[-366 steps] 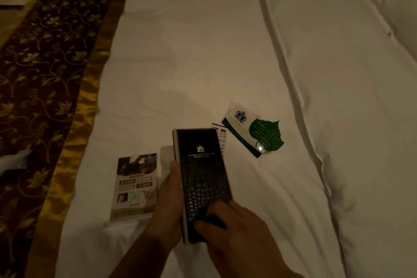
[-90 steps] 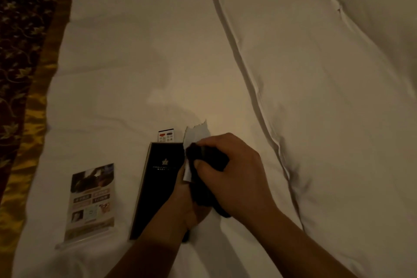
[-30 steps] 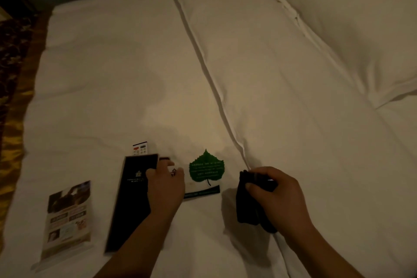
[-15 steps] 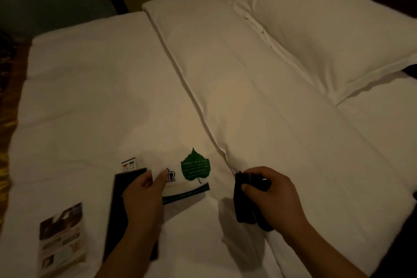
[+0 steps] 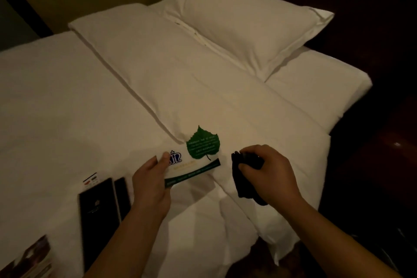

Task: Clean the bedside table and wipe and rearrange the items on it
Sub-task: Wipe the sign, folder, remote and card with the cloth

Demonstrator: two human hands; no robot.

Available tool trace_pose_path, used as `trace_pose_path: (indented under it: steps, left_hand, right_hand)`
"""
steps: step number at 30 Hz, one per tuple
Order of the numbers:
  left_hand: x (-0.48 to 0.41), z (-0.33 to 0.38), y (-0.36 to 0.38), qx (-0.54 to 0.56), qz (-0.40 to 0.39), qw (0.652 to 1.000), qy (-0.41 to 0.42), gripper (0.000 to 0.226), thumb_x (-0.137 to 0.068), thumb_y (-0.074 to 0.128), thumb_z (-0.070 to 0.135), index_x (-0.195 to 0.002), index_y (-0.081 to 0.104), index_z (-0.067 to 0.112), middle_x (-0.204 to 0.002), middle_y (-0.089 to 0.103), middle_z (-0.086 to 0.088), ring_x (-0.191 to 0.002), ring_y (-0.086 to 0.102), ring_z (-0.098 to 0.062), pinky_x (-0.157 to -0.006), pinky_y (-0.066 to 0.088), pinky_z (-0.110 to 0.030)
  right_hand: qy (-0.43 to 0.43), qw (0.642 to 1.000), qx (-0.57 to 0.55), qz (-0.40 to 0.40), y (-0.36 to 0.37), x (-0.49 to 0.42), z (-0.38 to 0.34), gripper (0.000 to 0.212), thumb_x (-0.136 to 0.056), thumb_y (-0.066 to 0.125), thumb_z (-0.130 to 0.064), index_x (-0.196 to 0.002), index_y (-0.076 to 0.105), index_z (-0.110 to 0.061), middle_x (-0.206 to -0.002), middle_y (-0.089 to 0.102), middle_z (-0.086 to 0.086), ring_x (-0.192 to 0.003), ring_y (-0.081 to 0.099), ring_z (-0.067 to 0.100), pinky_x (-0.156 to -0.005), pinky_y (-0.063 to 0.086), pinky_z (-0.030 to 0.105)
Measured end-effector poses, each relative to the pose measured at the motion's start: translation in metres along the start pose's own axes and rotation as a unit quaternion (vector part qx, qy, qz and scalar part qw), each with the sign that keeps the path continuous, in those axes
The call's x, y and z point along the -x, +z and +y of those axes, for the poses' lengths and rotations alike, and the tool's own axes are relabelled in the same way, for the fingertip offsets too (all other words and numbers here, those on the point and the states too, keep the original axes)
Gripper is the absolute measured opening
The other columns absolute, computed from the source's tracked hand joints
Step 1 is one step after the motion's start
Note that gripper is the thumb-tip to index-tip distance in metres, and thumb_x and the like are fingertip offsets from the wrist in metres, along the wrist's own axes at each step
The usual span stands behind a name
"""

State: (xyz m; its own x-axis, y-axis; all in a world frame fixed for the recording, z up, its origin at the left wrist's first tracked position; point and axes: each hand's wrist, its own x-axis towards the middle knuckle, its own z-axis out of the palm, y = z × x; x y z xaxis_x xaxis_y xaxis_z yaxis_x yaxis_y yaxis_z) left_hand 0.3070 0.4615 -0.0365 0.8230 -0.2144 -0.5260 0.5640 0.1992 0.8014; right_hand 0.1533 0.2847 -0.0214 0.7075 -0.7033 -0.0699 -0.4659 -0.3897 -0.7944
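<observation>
My left hand point(image 5: 150, 183) grips the left end of a white card with a dark green strip point(image 5: 191, 170) and lifts it just above the white bed point(image 5: 67, 108). A green leaf-shaped tag point(image 5: 203, 145) sits on the card's far end. My right hand point(image 5: 268, 171) is closed on a dark cleaning cloth point(image 5: 244, 178), just right of the card. On the bed to the left lie a black folder point(image 5: 97, 212), a narrow black item point(image 5: 121, 196) beside it and a small white card point(image 5: 91, 180).
A printed leaflet in a clear stand point(image 5: 29, 259) lies at the lower left. A folded duvet point(image 5: 180, 70) and a pillow point(image 5: 246, 16) fill the right half of the bed. Dark floor point(image 5: 372, 165) lies beyond the bed's right edge.
My left hand has left the black folder and taken hold of the white card with the leaf tag. The view has swung to the right. My right hand still holds the cloth.
</observation>
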Motion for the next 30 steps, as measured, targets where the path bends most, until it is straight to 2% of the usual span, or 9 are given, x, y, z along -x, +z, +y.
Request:
trace_pose_path:
  steps: [5,10,13,15,17,21,23,27,30]
  left_hand:
    - [0.023,-0.025,0.043,-0.026,-0.054,0.998,-0.023,0.009,-0.091,0.066,0.008,-0.097,0.073,0.005,-0.09,0.079,-0.009,-0.077,0.075,-0.018,-0.06,0.061,-0.03]
    - [0.053,-0.064,0.104,-0.058,-0.104,0.992,-0.05,0.021,-0.092,0.065,0.011,-0.111,0.071,0.003,-0.107,0.076,-0.014,-0.099,0.071,-0.028,-0.083,0.061,-0.042]
    - [0.076,-0.093,0.145,-0.081,-0.136,0.986,-0.061,0.023,-0.093,0.062,0.011,-0.113,0.07,0.002,-0.108,0.075,-0.016,-0.095,0.072,-0.026,-0.076,0.063,-0.038]
    - [0.091,-0.112,0.171,-0.086,-0.155,0.982,-0.071,0.022,-0.093,0.062,0.012,-0.112,0.07,0.002,-0.107,0.075,-0.016,-0.089,0.073,-0.023,-0.069,0.063,-0.035]
    - [0.107,-0.13,0.197,-0.096,-0.175,0.977,-0.079,0.023,-0.094,0.061,0.013,-0.113,0.07,0.003,-0.108,0.075,-0.016,-0.091,0.073,-0.025,-0.07,0.063,-0.036]
    - [0.137,-0.162,0.246,-0.121,-0.217,0.965,-0.088,0.022,-0.095,0.059,0.013,-0.113,0.068,0.004,-0.11,0.074,-0.016,-0.095,0.072,-0.028,-0.077,0.062,-0.041]
    - [0.152,-0.177,0.268,-0.131,-0.24,0.958,-0.091,0.021,-0.095,0.058,0.013,-0.112,0.068,0.005,-0.111,0.073,-0.017,-0.099,0.07,-0.031,-0.085,0.058,-0.046]
    - [0.182,-0.206,0.304,-0.148,-0.287,0.942,-0.091,0.012,-0.093,0.058,0.011,-0.098,0.068,0.011,-0.095,0.076,-0.011,-0.085,0.073,-0.026,-0.077,0.06,-0.043]
    - [0.202,-0.229,0.328,-0.156,-0.311,0.933,-0.095,0.011,-0.093,0.057,0.01,-0.095,0.067,0.012,-0.089,0.077,-0.007,-0.08,0.073,-0.022,-0.074,0.057,-0.041]
  right_hand:
    - [0.029,0.999,0.022,0.04,-0.044,0.024,0.035,0.029,-0.077,0.072,-0.019,-0.099,0.068,-0.036,-0.091,0.06,-0.023,-0.083,0.055,-0.011,-0.069,0.038,0.008]
    - [0.053,0.995,0.038,0.077,-0.101,0.046,0.083,0.028,-0.077,0.073,-0.019,-0.101,0.069,-0.033,-0.097,0.062,-0.016,-0.087,0.058,0.004,-0.076,0.048,0.023]
    - [0.077,0.991,0.042,0.1,-0.142,0.062,0.116,0.026,-0.078,0.073,-0.02,-0.1,0.069,-0.033,-0.095,0.06,-0.017,-0.086,0.057,0.003,-0.074,0.046,0.02]
    - [0.091,0.988,0.047,0.116,-0.171,0.072,0.138,0.027,-0.079,0.074,-0.021,-0.102,0.069,-0.034,-0.097,0.059,-0.018,-0.086,0.056,0.001,-0.07,0.041,0.011]
    - [0.108,0.984,0.055,0.131,-0.201,0.081,0.159,0.028,-0.08,0.075,-0.024,-0.105,0.068,-0.034,-0.101,0.059,-0.018,-0.086,0.053,-0.001,-0.069,0.036,0.007]
    - [0.134,0.977,0.055,0.158,-0.252,0.102,0.194,0.027,-0.084,0.072,-0.029,-0.109,0.064,-0.036,-0.106,0.058,-0.017,-0.08,0.056,0.001,-0.071,0.046,0.018]
    - [0.144,0.971,0.053,0.182,-0.275,0.114,0.21,0.026,-0.085,0.071,-0.027,-0.109,0.064,-0.034,-0.106,0.059,-0.015,-0.086,0.058,0.004,-0.074,0.05,0.024]
    - [0.167,0.958,0.072,0.223,-0.319,0.14,0.247,0.028,-0.085,0.071,-0.026,-0.112,0.064,-0.03,-0.104,0.058,-0.014,-0.087,0.054,0.004,-0.069,0.04,0.012]
    - [0.197,0.942,0.086,0.257,-0.35,0.164,0.279,0.028,-0.085,0.071,-0.023,-0.112,0.065,-0.027,-0.103,0.057,-0.012,-0.084,0.052,0.005,-0.066,0.037,0.009]
